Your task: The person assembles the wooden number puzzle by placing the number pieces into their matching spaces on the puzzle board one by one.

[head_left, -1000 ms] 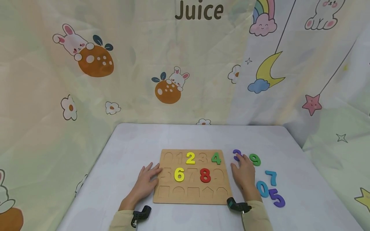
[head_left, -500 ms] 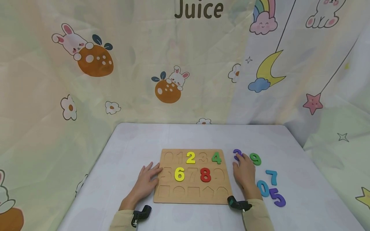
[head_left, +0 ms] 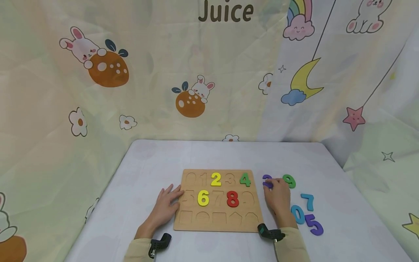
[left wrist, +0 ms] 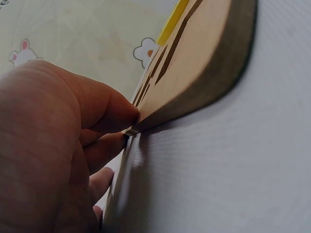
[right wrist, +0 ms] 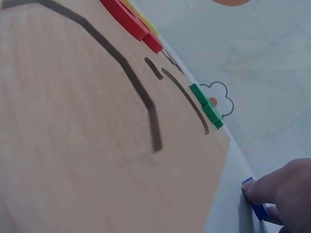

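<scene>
A wooden number board (head_left: 193, 223) lies flat, with a yellow 2 (head_left: 215, 179), green 4 (head_left: 244, 179), yellow 6 (head_left: 203, 198) and red 8 (head_left: 232, 199) on it. My left hand (head_left: 165, 204) rests at the board's left side, fingers spread; in the left wrist view its thumb and a fingertip touch the board edge (left wrist: 194, 104). Right of the board, my right hand (head_left: 277, 194) pinches a purple number 3 (head_left: 267, 177) between thumb and fingers. The right wrist view shows the thumb on this piece (right wrist: 259, 210), which stays partly hidden by the hand.
A green 9 (head_left: 289, 181) lies just beyond the right hand. Nearer the right sleeve are a blue 7 (head_left: 308, 201), a blue 0 (head_left: 297, 214) and a purple 5 (head_left: 313, 224). All stand on a white table (head_left: 163, 156) before a patterned cloth backdrop (head_left: 150, 102).
The right hand's fingers have closed on the purple 3, which has shifted slightly toward me. The left hand and the board have stayed put.
</scene>
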Demonstrator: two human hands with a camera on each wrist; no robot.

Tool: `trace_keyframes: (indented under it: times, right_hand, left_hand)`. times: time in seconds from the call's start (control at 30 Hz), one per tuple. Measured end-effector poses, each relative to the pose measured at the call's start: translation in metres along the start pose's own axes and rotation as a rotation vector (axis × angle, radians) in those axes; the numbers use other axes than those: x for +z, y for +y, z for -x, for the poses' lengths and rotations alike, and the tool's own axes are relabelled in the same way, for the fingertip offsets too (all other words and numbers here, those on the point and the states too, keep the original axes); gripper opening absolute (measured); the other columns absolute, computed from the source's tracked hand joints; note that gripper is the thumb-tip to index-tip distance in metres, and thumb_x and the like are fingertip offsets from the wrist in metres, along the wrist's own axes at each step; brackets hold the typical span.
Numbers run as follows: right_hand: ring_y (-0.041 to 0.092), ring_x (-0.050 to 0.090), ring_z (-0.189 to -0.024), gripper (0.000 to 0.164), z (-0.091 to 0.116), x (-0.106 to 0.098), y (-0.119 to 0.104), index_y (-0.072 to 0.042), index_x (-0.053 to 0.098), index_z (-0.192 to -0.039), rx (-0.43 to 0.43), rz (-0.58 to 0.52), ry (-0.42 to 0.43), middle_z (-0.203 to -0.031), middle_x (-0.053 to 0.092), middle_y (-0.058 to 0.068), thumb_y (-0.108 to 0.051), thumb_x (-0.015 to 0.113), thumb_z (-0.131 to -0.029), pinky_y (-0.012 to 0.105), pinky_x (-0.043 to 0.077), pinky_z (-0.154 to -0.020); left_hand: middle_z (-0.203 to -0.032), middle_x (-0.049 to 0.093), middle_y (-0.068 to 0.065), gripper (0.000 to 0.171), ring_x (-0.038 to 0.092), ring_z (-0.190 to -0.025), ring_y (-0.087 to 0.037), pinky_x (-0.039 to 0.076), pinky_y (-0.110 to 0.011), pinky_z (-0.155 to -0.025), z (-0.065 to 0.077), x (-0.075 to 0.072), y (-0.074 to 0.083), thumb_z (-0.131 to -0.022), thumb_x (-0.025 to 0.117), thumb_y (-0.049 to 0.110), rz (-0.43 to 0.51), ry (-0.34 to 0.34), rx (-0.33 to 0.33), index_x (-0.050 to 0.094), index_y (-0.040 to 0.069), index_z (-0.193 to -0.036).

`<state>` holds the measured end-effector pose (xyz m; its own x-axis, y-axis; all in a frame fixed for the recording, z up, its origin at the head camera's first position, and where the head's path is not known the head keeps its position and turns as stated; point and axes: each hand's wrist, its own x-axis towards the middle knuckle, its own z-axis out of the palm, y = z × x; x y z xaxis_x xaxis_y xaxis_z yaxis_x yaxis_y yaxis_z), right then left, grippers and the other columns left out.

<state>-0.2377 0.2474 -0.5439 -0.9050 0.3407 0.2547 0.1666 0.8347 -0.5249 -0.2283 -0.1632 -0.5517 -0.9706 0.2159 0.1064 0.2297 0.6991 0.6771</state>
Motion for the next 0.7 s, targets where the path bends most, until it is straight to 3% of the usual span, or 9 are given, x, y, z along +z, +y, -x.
trace_keyframes:
  times: [0.27, 0.5, 0.7]
  right_hand:
    - [0.043, 0.046, -0.113, 0.028, 0.0019, -0.0015, -0.0035, 0.0, 0.069, -0.109, 0.056, -0.008, -0.008, -0.12, 0.053, 0.024, -0.018, 0.068, -0.088, 0.059, 0.04, -0.098]
    - [0.047, 0.036, -0.133, 0.024, 0.0006, -0.0016, 0.0014, 0.002, 0.068, -0.1, 0.006, -0.031, -0.005, -0.143, 0.045, 0.026, -0.017, 0.069, -0.085, 0.062, 0.026, -0.113]
    - [0.044, 0.042, -0.13, 0.022, 0.0006, -0.0006, 0.0029, 0.0, 0.068, -0.098, -0.005, -0.053, -0.025, -0.138, 0.053, 0.024, -0.018, 0.069, -0.085, 0.06, 0.03, -0.112]
  left_hand:
    - [-0.149, 0.046, -0.003, 0.045, 0.022, -0.148, -0.029, 0.002, -0.048, -0.122, -0.0006, 0.0, 0.0008, -0.086, 0.059, 0.005, -0.026, 0.007, -0.007, 0.063, 0.009, -0.131]
    - [-0.15, 0.046, -0.003, 0.045, 0.021, -0.148, -0.029, 0.001, -0.048, -0.122, -0.0006, 0.0003, 0.0008, -0.086, 0.059, 0.005, -0.028, 0.006, -0.012, 0.063, 0.01, -0.131]
    - [-0.15, 0.046, -0.002, 0.045, 0.021, -0.148, -0.029, 0.001, -0.048, -0.122, 0.0001, 0.0002, 0.0003, -0.086, 0.059, 0.006, -0.021, 0.003, -0.003, 0.063, 0.01, -0.131]
